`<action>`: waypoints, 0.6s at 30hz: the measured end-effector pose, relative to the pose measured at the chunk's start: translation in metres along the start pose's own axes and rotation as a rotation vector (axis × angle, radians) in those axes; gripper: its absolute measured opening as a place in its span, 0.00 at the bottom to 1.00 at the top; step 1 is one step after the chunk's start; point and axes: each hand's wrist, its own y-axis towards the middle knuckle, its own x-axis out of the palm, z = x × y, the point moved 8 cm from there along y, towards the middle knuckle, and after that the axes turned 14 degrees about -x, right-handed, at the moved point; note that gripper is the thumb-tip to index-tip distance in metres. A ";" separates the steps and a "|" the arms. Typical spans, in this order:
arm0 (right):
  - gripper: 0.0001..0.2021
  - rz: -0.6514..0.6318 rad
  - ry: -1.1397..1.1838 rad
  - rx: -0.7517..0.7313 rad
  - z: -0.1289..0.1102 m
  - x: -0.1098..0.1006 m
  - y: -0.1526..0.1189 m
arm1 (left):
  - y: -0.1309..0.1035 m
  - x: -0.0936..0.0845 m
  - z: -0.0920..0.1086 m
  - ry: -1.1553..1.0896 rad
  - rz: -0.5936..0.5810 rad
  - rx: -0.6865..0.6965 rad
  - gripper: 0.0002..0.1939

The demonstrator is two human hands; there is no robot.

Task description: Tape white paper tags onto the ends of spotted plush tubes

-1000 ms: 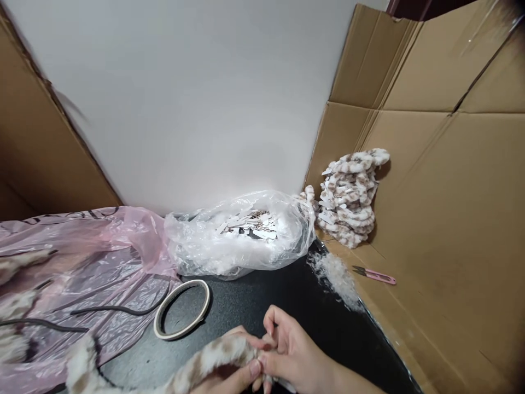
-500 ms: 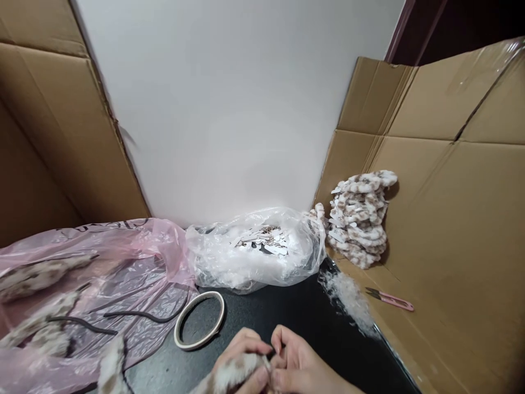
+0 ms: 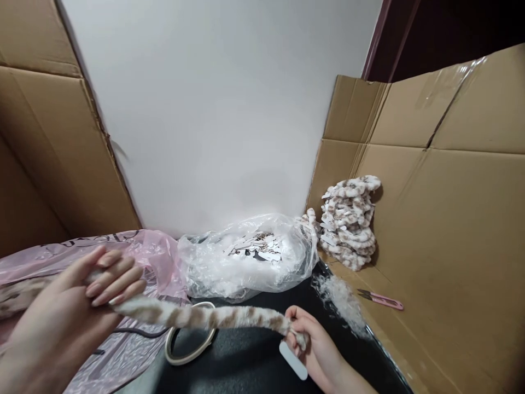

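Note:
A long, narrow plush strip (image 3: 205, 317), white with brown spots, stretches sideways between my two hands. My left hand (image 3: 98, 295) is wrapped round its left end, above the pink plastic bag. At the other end, my right hand (image 3: 311, 345) pinches the strip. A white rounded tag (image 3: 292, 361) hangs beside the right fingers. Below the strip lies a cream-coloured ring (image 3: 170, 350), like a nearly used-up tape roll, partly covered by the strip.
A pink bag (image 3: 159, 254) with plush pieces and dark cords lies left. Behind is a clear bag (image 3: 295, 235) holding white tags. To the right are stacked plush strips (image 3: 348, 224), loose white fluff (image 3: 340, 301) and pink-handled thread snips (image 3: 381, 299). Cardboard walls (image 3: 451, 219) flank the black surface (image 3: 246, 364).
My hands were close together at the bottom, working on the plush strip's end. Now the left hand has moved far left, drawing the strip out straight, and the white tag shows.

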 end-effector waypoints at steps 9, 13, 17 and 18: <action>0.17 -0.204 -0.321 -0.053 -0.011 0.013 -0.004 | -0.015 0.039 -0.069 0.113 -0.457 -0.504 0.09; 0.25 -0.292 -0.253 -0.059 -0.016 0.023 -0.008 | -0.019 0.043 -0.102 0.250 -0.511 -0.476 0.08; 0.22 -0.304 -0.191 -0.026 -0.015 0.027 -0.010 | -0.024 0.047 -0.134 0.568 -0.398 -0.278 0.15; 0.20 -0.299 -0.207 -0.026 -0.014 0.026 -0.009 | -0.026 0.050 -0.138 0.643 -0.382 -0.224 0.14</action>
